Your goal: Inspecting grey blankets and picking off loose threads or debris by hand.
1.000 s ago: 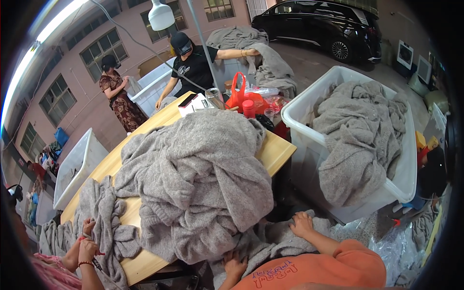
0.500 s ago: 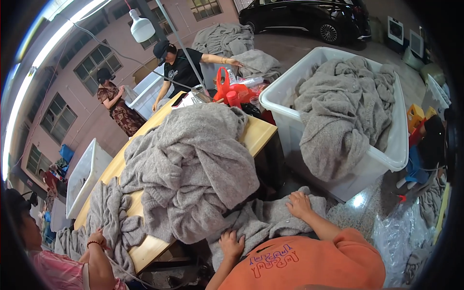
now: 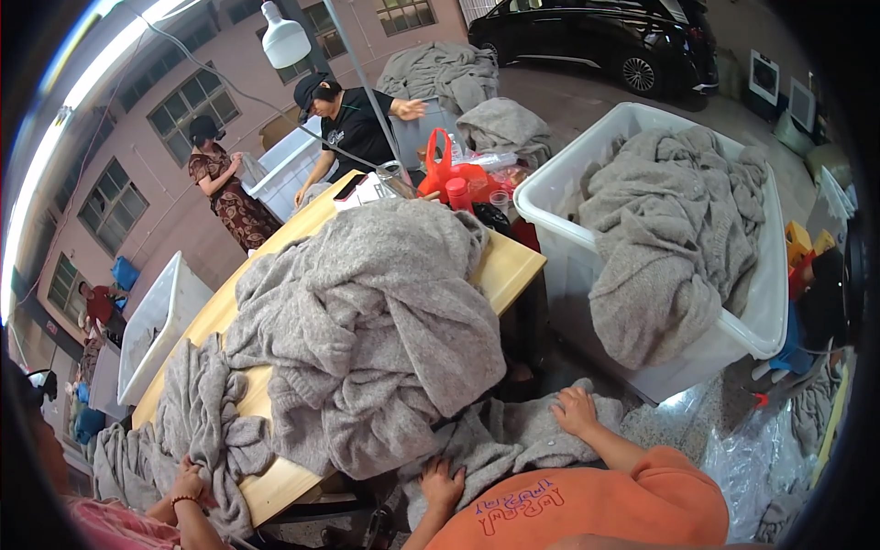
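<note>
A grey knitted garment lies spread across my lap, below the front edge of the table. My left hand rests on its near left part, fingers apart and slightly bent. Further right, my right hand lies on the garment's right part with its fingers stretched out. Neither hand visibly grips the fabric. Just beyond them, a large heap of grey knitwear covers much of the wooden table and hangs over its front edge.
On my right stands a big white plastic bin piled with grey knits. A co-worker's hands handle grey cloth at the left. Two people work behind the table. A red bag and bottle sit at its far end; clear plastic sheeting lies lower right.
The view has shifted a little. My hands stay on the garment in nearly the same places. The far co-worker's outstretched arm has drawn back from the grey pile.
</note>
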A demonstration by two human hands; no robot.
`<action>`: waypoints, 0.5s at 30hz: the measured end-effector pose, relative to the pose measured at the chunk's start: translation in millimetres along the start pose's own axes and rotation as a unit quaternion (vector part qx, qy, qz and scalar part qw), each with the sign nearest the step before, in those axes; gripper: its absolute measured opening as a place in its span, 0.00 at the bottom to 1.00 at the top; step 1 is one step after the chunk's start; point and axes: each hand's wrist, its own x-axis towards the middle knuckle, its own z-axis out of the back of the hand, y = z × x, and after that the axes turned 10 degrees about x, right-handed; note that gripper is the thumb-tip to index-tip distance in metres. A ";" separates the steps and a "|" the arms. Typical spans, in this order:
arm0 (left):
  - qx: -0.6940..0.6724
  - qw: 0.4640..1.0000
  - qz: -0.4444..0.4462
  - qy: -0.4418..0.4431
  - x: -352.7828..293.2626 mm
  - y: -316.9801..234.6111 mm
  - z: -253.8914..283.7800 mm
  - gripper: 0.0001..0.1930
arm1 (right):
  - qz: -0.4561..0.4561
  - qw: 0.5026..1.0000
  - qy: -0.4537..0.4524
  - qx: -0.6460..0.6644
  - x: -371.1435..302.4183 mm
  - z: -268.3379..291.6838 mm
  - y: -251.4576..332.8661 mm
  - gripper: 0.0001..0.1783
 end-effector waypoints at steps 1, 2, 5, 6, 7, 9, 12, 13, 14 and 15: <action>0.005 1.000 0.006 0.004 -0.3 0.3 -0.5 0.20 | 0.002 1.000 -0.006 -0.003 0.4 -1.0 1.3 0.14; 0.002 1.000 0.009 0.005 0.6 0.8 -1.1 0.20 | 0.003 1.000 -0.003 -0.006 2.3 -3.7 1.0 0.14; -0.007 0.999 0.035 0.024 8.7 -0.1 -5.6 0.21 | 0.026 1.000 -0.009 0.011 12.2 -10.2 0.4 0.13; 0.010 1.000 0.025 0.017 10.5 -0.4 -7.1 0.20 | 0.038 0.999 -0.009 0.015 13.1 -13.7 2.2 0.13; 0.027 0.999 0.017 0.012 10.7 -2.3 -5.9 0.20 | 0.049 0.999 -0.005 0.020 14.0 -15.4 3.6 0.12; 0.025 0.998 0.037 0.040 15.6 -6.3 -3.8 0.20 | 0.052 0.999 -0.006 -0.006 21.4 -16.4 2.4 0.11; 0.014 0.997 0.049 0.049 18.1 -0.1 -6.7 0.19 | 0.032 0.999 -0.014 -0.028 30.1 -18.5 -0.5 0.10; -0.001 0.999 0.043 0.031 16.5 0.8 -7.3 0.19 | 0.010 0.999 -0.019 -0.030 31.4 -17.6 -1.0 0.09; 0.001 0.998 0.045 0.036 16.7 2.3 -7.8 0.19 | 0.006 0.999 -0.014 -0.029 33.4 -18.9 -0.3 0.09; 0.003 0.999 0.039 0.027 18.5 3.7 -8.7 0.19 | 0.010 0.999 -0.024 -0.024 35.6 -19.9 0.5 0.09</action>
